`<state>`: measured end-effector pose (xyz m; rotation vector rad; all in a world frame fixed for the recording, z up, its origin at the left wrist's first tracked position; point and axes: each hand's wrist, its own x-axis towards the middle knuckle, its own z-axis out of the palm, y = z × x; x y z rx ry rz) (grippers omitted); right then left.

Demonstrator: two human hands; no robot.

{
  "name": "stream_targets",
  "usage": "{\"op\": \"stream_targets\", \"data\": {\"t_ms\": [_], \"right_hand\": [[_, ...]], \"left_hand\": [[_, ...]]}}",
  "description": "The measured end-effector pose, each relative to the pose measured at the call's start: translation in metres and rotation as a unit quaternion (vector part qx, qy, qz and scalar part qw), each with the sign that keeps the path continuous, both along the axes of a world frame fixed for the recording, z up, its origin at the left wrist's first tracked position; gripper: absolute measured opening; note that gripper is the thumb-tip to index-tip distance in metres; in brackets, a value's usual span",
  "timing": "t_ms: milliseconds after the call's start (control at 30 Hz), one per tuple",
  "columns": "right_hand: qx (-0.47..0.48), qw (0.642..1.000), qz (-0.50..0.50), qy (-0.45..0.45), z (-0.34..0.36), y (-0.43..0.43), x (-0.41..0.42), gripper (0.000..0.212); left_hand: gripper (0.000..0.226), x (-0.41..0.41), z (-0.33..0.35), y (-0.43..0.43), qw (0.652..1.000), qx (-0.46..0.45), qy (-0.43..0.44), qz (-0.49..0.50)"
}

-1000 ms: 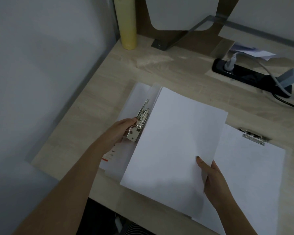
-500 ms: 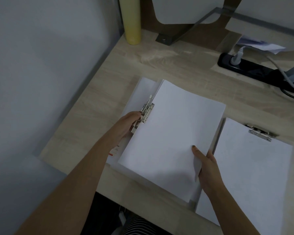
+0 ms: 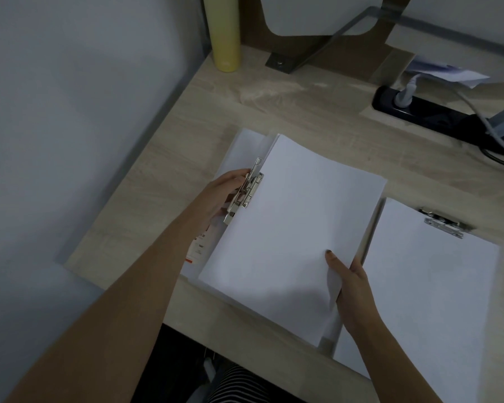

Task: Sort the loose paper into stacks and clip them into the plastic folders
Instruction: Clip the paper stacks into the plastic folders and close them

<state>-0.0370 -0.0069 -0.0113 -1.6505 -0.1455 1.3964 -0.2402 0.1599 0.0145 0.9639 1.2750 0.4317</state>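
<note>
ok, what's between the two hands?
Head view: the metal clip held by the left hand, then the white paper stack, its edge gripped by the right hand.

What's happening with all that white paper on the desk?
A person at the desk is putting paper into a plastic folder. The left hand grips the folder's metal clip. The right hand pinches the lower right edge of a paper stack, whose left edge lies right at that clip. It is hard to tell if the clip has clamped it yet. To the right, a second stack lies under a second clip.
</note>
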Motion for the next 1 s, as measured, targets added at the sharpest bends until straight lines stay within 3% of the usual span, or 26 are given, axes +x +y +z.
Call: {"op": "stream_targets", "data": {"t_ms": [400,633,700,833,1000], "right_hand": [[-0.003,1.000,-0.006,0.005,-0.002,-0.005,-0.004,0.034],[0.004,1.000,-0.017,0.009,-0.002,-0.005,-0.006,0.030],[0.008,1.000,-0.016,0.010,-0.001,-0.005,-0.005,0.027],[0.005,1.000,-0.018,0.011,-0.002,-0.005,-0.005,0.033],[0.007,1.000,-0.018,0.015,-0.002,-0.004,-0.005,0.033]], "left_hand": [[0.017,0.003,0.003,0.003,1.000,-0.020,-0.018,0.015],[0.026,-0.017,0.004,-0.007,0.998,-0.047,-0.023,-0.020],[0.043,-0.025,0.001,-0.012,0.999,-0.045,-0.013,-0.025],[0.042,-0.030,0.001,-0.018,0.996,-0.077,0.027,-0.043],[0.065,-0.035,0.007,-0.016,0.984,-0.097,0.108,-0.100]]}}
